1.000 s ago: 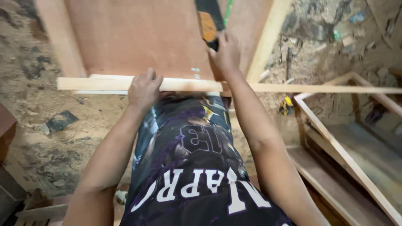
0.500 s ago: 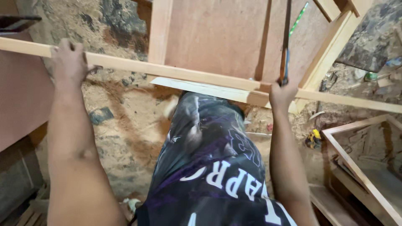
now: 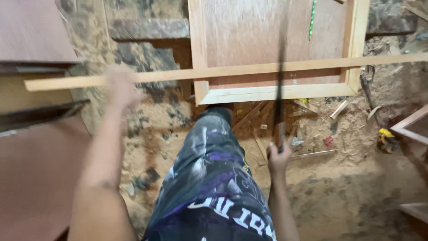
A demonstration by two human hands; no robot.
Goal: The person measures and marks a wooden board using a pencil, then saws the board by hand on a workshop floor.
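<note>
While the left hand (image 3: 119,87) grips a long wooden strip (image 3: 249,69) near its left end, the strip lies roughly level across a framed plywood panel (image 3: 263,40) that leans or lies ahead of the person. Motion blur smears this hand; fingers look curled over the strip from the near side, but the exact grip cannot be resolved.

Right hand (image 3: 278,156) is closed around the handle of a handsaw (image 3: 281,76). Blade is dark, narrow, seen edge-on, running up and away from the hand and crossing the strip just right of the panel's middle. Whether the teeth touch the wood cannot be told: the blade is blurred.

Progress, judged from this view only: strip is placed and steadied, saw is lined up across it. No kerf visible, strip looks to be in one piece end to end. So the cut reads as not begun, or barely so; the cutting itself is left.

Positions: strip sits well above the right hand in view, with the left hand on it. A knee in dark patterned shorts (image 3: 214,169) is raised toward the panel's lower rail (image 3: 276,93). Offcuts and sawdust litter the dirt floor (image 3: 347,178). Brown boards (image 3: 35,31) are stacked at left; a small yellow object (image 3: 385,136) lies at right.
</note>
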